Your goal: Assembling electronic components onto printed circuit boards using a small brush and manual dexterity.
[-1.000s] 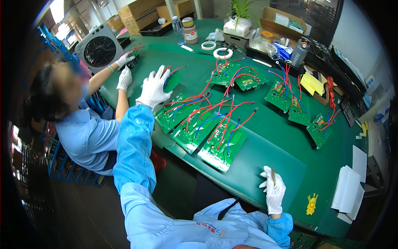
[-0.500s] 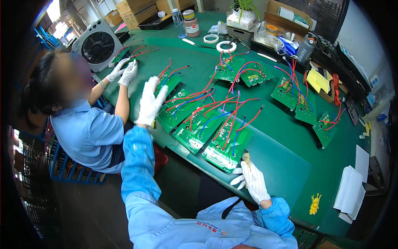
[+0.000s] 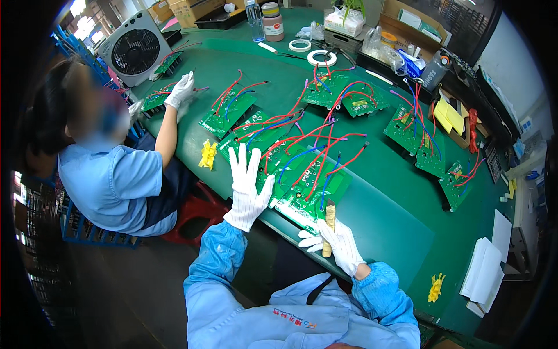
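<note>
Resting flat, your left hand lies fingers spread on the green circuit board at the table edge; right hand grip closed around a tan brush. Cardboard boxes far right.

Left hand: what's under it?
The left hand lies flat over green circuit boards with red and blue wires; the parts beneath the palm are hidden.

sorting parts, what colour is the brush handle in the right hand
Pale wooden tan brush handle, in the right hand; head view.

Left hand flat, right hand curled.
</note>
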`<move>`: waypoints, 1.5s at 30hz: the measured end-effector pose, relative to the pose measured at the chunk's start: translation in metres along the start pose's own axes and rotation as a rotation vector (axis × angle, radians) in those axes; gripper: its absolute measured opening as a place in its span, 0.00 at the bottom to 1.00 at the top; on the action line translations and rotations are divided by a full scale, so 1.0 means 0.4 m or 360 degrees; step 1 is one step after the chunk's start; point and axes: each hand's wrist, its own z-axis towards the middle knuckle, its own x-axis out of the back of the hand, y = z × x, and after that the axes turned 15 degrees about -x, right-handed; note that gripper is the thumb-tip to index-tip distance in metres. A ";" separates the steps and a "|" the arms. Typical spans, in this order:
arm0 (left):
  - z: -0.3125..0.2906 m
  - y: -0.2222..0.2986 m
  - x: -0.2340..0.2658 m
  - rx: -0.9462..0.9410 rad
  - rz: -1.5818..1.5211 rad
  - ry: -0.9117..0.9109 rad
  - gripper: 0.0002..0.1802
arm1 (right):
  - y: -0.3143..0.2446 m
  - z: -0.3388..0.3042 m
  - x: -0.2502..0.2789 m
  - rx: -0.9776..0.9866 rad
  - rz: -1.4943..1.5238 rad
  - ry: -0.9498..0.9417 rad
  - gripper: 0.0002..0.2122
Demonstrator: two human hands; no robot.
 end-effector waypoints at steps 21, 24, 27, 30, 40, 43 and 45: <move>0.062 -0.212 0.013 -0.0009 0.0199 -0.0284 0.38 | -0.030 0.185 -0.100 0.0011 -0.0098 -0.0068 0.24; 0.066 -0.231 0.021 0.0034 0.0216 -0.0316 0.37 | -0.042 0.195 -0.113 -0.0043 -0.0125 -0.0046 0.24; 0.085 -0.243 0.030 0.0067 0.0323 -0.0448 0.38 | -0.048 0.212 -0.121 -0.0051 -0.0132 -0.0025 0.25; 0.120 -0.242 0.013 0.0056 0.0466 -0.0481 0.38 | -0.036 0.242 -0.085 -0.0083 -0.0118 -0.0124 0.24; 0.173 0.153 -0.024 -0.0467 0.0258 0.0005 0.31 | -0.178 -0.343 -0.231 0.0853 -0.2674 0.1063 0.27; 0.195 0.288 -0.085 -0.0700 -0.0050 -0.0119 0.30 | -0.185 -0.401 -0.294 0.1021 -0.2823 0.1007 0.26; 0.214 0.372 -0.142 -0.0812 -0.0200 -0.0177 0.30 | -0.129 -0.416 -0.401 0.0139 -0.1770 0.1928 0.19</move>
